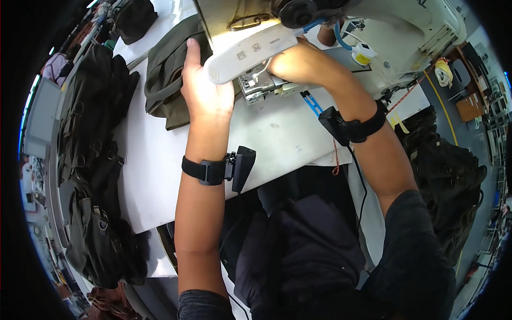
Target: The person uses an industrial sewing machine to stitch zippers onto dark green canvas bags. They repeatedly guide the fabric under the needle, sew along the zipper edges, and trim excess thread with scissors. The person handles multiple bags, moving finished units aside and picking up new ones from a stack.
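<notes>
1. Dark lap cloth (309,250) is sitting closest to the lens, soft and bunched over the person's knees under the table edge.
2. Both forearms are reaching up over the white table (160,176), each wearing a black wrist strap with a small boxy unit; a thin cable is trailing off the right one.
3. Left hand (205,90) is lying flat and spread, thumb up, pressing on the olive fabric (168,74), seemingly pinning it so it feeds straight toward the needle.
4. That fabric is a heavy, matte, folded piece with a corded loop, lying on the table just left of the machine's plate.
5. Right hand (298,61) is tucking in under the sewing machine (405,32); its fingers are hidden behind the white lamp bar (250,50), so I cannot tell how it is closing or what it is gripping.
6. Metal plate (258,85) is glinting between the two hands, hard and shiny against the cloth.
7. Black bags (90,160) are piling along the left, strappy, buckled, limp.
8. A yellow thread spool (364,55) is standing on the glossy cream machine body.
</notes>
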`<control>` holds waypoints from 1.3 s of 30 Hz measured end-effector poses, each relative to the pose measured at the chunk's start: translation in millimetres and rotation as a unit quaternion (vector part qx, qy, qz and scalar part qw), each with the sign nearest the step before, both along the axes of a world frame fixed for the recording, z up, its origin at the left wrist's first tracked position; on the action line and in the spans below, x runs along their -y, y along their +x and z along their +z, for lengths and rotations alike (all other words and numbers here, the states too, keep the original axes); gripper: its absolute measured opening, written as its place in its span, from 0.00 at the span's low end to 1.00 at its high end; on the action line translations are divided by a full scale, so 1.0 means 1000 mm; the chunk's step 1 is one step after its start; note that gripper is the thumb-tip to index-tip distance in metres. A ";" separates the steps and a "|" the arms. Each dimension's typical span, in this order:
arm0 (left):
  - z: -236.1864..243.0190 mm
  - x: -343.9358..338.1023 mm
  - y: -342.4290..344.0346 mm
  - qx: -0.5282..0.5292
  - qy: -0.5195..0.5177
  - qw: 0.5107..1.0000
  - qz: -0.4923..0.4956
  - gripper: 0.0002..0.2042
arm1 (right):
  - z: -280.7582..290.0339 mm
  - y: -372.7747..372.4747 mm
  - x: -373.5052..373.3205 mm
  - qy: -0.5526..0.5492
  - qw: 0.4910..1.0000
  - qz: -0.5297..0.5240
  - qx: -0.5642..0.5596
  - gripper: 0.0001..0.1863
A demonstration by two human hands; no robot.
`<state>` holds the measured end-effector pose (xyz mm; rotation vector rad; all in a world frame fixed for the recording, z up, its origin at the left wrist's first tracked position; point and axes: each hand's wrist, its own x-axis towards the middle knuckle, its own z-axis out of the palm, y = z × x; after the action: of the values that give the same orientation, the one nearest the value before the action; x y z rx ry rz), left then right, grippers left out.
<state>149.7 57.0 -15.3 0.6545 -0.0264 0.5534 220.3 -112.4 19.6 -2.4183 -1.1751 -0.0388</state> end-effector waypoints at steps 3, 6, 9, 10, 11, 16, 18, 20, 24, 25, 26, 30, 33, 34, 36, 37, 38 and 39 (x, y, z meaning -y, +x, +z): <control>-0.004 -0.002 -0.002 0.025 0.009 0.999 0.020 0.29 | -0.008 -0.008 0.004 0.076 0.996 -0.031 0.023 0.22; 0.004 0.010 -0.018 0.001 -0.005 0.999 0.037 0.30 | -0.023 -0.005 0.008 0.158 0.987 -0.038 0.021 0.20; 0.000 0.019 -0.025 0.021 -0.002 0.999 0.043 0.31 | -0.039 0.007 0.009 0.266 0.964 -0.005 -0.020 0.20; -0.001 0.024 -0.028 0.018 -0.010 0.998 0.055 0.31 | -0.039 0.004 0.008 0.279 0.960 0.001 -0.028 0.20; 0.000 0.028 -0.032 0.017 0.005 0.998 0.058 0.29 | -0.038 0.003 0.007 0.291 0.956 0.008 -0.036 0.20; 0.000 0.037 -0.039 -0.004 -0.009 0.998 0.062 0.27 | -0.025 -0.008 0.011 0.252 0.966 -0.005 -0.057 0.19; 0.003 0.040 -0.043 -0.017 -0.014 0.998 0.066 0.27 | -0.021 -0.009 0.011 0.235 0.968 -0.006 -0.083 0.17; 0.008 0.043 -0.050 -0.030 -0.012 0.997 0.067 0.27 | -0.017 -0.013 0.010 0.235 0.966 -0.008 -0.108 0.16; 0.005 0.048 -0.061 -0.052 -0.013 0.996 0.072 0.24 | -0.011 -0.026 0.020 0.244 0.962 0.055 -0.110 0.12; 0.005 0.048 -0.065 -0.052 -0.015 0.996 0.071 0.25 | -0.009 -0.029 0.019 0.233 0.965 0.046 -0.112 0.11; 0.004 0.048 -0.068 -0.051 -0.018 0.996 0.069 0.25 | -0.007 -0.031 0.019 0.221 0.968 0.037 -0.114 0.11; -0.008 0.045 -0.071 -0.049 0.009 0.997 0.052 0.25 | -0.017 -0.034 0.020 0.264 0.964 0.013 -0.030 0.14; -0.007 0.051 -0.075 -0.046 0.013 0.998 0.050 0.25 | -0.026 -0.031 0.017 0.292 0.956 0.007 0.005 0.13; -0.008 0.052 -0.073 -0.039 0.014 0.998 0.048 0.25 | -0.023 -0.031 0.018 0.297 0.955 0.004 0.021 0.13; -0.009 0.052 -0.073 -0.065 0.029 0.996 0.052 0.25 | -0.016 -0.037 0.018 0.217 0.975 -0.032 -0.025 0.15; -0.011 0.057 -0.069 -0.077 0.031 0.995 0.049 0.25 | -0.008 -0.041 0.019 0.179 0.982 -0.049 -0.042 0.15; -0.012 0.058 -0.065 -0.073 0.040 0.996 0.019 0.25 | -0.002 -0.043 0.020 0.139 0.986 -0.068 -0.061 0.14; -0.011 0.054 -0.059 -0.070 0.049 0.996 -0.011 0.25 | -0.008 -0.033 0.016 0.101 0.991 -0.091 0.002 0.15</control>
<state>90.3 3.1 -26.6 0.7862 0.0704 0.4871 187.0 -128.2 11.1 -2.3377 -0.9032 -0.2089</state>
